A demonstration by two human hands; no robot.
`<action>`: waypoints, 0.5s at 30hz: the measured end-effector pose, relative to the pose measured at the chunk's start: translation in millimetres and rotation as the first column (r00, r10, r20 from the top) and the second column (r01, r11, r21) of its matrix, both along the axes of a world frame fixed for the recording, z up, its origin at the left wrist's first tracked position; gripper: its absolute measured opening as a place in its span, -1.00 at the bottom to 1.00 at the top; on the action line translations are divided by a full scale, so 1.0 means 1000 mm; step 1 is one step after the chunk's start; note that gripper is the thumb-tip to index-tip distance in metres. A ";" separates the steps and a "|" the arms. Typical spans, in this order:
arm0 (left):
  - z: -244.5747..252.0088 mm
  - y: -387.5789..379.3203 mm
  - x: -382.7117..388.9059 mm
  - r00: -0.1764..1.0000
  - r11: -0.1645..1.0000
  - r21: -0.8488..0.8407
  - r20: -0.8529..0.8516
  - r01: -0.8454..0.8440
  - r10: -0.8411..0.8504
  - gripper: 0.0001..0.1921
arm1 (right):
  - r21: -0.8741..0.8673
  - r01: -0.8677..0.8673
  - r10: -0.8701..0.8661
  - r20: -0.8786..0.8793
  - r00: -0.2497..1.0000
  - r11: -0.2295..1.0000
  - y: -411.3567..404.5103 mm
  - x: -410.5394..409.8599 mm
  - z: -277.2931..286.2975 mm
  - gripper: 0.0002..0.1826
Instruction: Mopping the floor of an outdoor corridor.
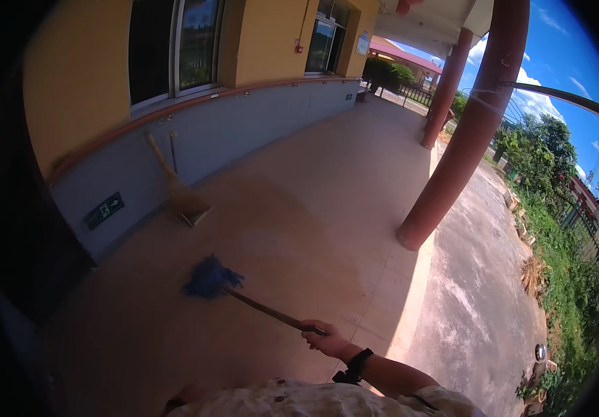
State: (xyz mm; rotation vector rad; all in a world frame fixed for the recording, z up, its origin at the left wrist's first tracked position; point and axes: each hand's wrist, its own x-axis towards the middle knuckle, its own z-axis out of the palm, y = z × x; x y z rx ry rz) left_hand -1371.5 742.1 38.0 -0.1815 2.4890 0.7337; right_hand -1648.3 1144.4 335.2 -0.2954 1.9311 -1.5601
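My right hand (328, 340) grips the end of a long mop handle (273, 313), with a black band around the wrist. The handle slants away to the left, down to a blue mop head (209, 279) on the tiled walkway floor (299, 219). The strands of the mop head look blurred. At the lower edge of the view, beside the patterned shirt (299, 399), a dim part of my left hand (190, 394) shows. Its fingers are hidden, and whether it holds anything cannot be made out.
A straw broom (174, 187) and a dustpan (195, 216) lean against the grey lower wall (257, 122). A handrail (184, 107) runs along it. Red columns (461, 140) edge the walkway on the right. Past them lie sunlit concrete (466, 292) and green plants (565, 255).
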 end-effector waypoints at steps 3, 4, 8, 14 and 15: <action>0.015 0.011 -0.002 1.000 1.000 0.020 -0.021 0.015 -0.015 -0.71 | 0.015 -0.003 0.003 -0.018 1.000 1.000 0.004 -0.003 -0.001 -0.63; 0.056 0.025 -0.026 0.999 0.997 0.075 -0.035 0.023 -0.021 -0.71 | 0.025 0.057 -0.056 -0.024 0.998 0.998 0.010 -0.005 -0.005 -0.64; 0.130 0.040 -0.012 0.969 0.980 0.020 -0.156 0.198 -0.193 -0.73 | 0.021 -0.031 0.031 -0.004 1.000 0.999 0.001 -0.006 0.002 -0.65; 0.116 0.051 -0.001 0.993 1.000 -0.025 -0.121 0.008 -0.011 -0.74 | 0.029 0.056 -0.056 0.013 0.998 0.998 0.005 -0.008 0.011 -0.65; 0.127 0.058 -0.003 0.996 0.999 -0.039 -0.092 -0.019 0.015 -0.74 | 0.043 0.066 -0.067 0.001 0.998 0.997 0.007 -0.010 0.012 -0.65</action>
